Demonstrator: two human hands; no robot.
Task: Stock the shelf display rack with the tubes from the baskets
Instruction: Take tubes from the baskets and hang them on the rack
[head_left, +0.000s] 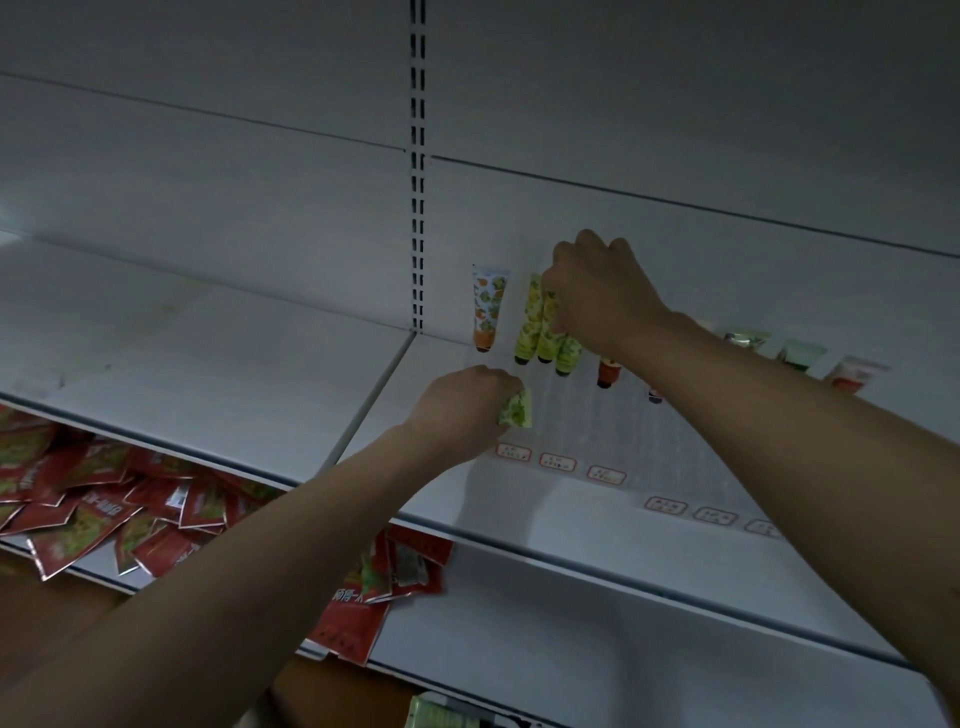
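Your left hand (462, 410) sits low over the shelf (208, 353), knuckles up, fingers curled round a yellow-green tube (517, 410) whose crimped end pokes out on its right side. Left of that hand the shelf runs bare to the seam (374, 395) between the two boards; toward you from it lies the front lip (571, 558), with a strip of bare board in between.

Your right hand (597, 296) is farther in and higher, wrist bent down, fingers closed on the upper part of a yellow-green tube in the cluster of yellow-green tubes (535, 332) standing cap-down in the clear display rack (597, 421). Just left of that hand one orange-patterned tube (488, 312) stands alone, near the slotted upright (418, 208). Beneath your right wrist a red-capped tube (608, 371) shows; beyond the forearm, more tubes (795, 353) sit at the back, blurred.

Between your two hands the rack's rows are unfilled. Red-bordered price labels (558, 461) line its near edge, just right of your left wrist.

Below your left forearm, red sachets (93, 493) lie heaped on the lower shelf (623, 649).
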